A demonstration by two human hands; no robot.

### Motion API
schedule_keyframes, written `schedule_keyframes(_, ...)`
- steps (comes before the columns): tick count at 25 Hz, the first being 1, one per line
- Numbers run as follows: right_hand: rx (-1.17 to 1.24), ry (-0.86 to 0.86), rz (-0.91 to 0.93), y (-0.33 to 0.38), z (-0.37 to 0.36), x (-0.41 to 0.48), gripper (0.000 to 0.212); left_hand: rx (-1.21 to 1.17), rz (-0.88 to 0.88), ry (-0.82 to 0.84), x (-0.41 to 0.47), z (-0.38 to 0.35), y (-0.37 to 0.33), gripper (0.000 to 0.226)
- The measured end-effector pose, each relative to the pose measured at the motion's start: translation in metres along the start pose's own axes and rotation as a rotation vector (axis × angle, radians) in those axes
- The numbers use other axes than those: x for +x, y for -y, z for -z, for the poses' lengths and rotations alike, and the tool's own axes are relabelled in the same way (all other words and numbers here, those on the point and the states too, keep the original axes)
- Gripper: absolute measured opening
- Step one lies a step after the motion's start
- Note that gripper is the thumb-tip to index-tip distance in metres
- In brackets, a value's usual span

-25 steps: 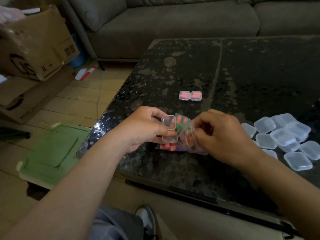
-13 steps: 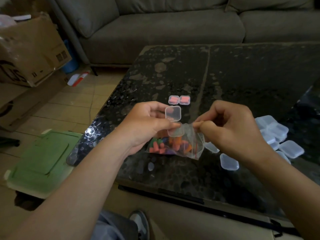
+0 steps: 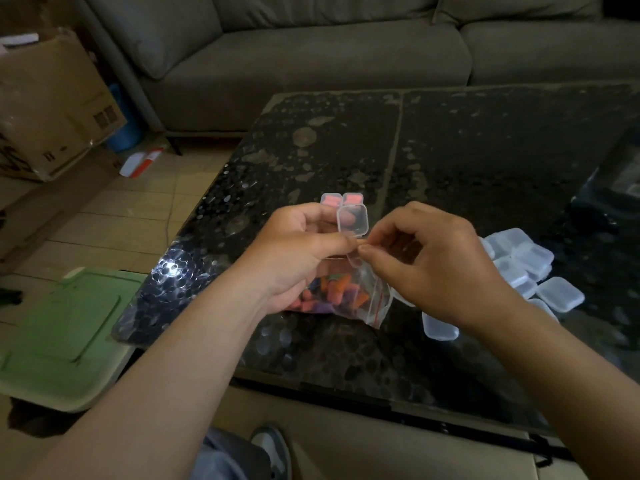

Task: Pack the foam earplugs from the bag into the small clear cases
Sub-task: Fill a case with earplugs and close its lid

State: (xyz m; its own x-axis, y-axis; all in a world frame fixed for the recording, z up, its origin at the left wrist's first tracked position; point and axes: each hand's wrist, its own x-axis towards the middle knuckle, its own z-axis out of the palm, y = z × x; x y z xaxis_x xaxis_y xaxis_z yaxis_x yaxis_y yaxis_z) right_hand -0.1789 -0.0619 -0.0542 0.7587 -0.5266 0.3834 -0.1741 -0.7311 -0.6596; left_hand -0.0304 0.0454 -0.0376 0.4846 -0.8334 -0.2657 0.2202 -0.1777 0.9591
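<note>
Left hand (image 3: pixel 298 251) grips open clear case (image 3: pixel 352 221), frame centre | right hand (image 3: pixel 436 268) pinched at its lower half, on what: cannot tell | earplugs (image 3: pixel 332 289) likely light, squashy; pinch mid-body

A grey sofa (image 3: pixel 311 64) fills the back of the dim room. The dark, speckled, glossy worktop (image 3: pixel 485 161) catches glare at its near-left corner. Tan floor tiles (image 3: pixel 114 220) carry cardboard boxes (image 3: pixel 52 109) and a green lid (image 3: pixel 59 334).

The left hand (image 3: pixel 298 251) covers much of the open case (image 3: pixel 352 221) base and part of the bag (image 3: pixel 360 299); the right hand (image 3: pixel 436 268) hides some empty cases (image 3: pixel 530 261). What its fingertips (image 3: pixel 365 250) pinch is too small to tell
</note>
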Motion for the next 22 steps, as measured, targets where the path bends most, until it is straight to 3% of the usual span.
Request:
schedule_keyframes(15, 0.087, -0.044, -0.02, 0.0001, 0.0025, 0.0007, 0.014, -0.098, 0.001, 0.01, 0.0023, -0.0021, -0.0028, 0.025)
schedule_keyframes(22, 0.03, 0.023, 0.005, -0.0071, 0.0071, -0.0001, 0.063, -0.133, 0.027, 0.052, 0.0052, -0.0034, -0.004, 0.031)
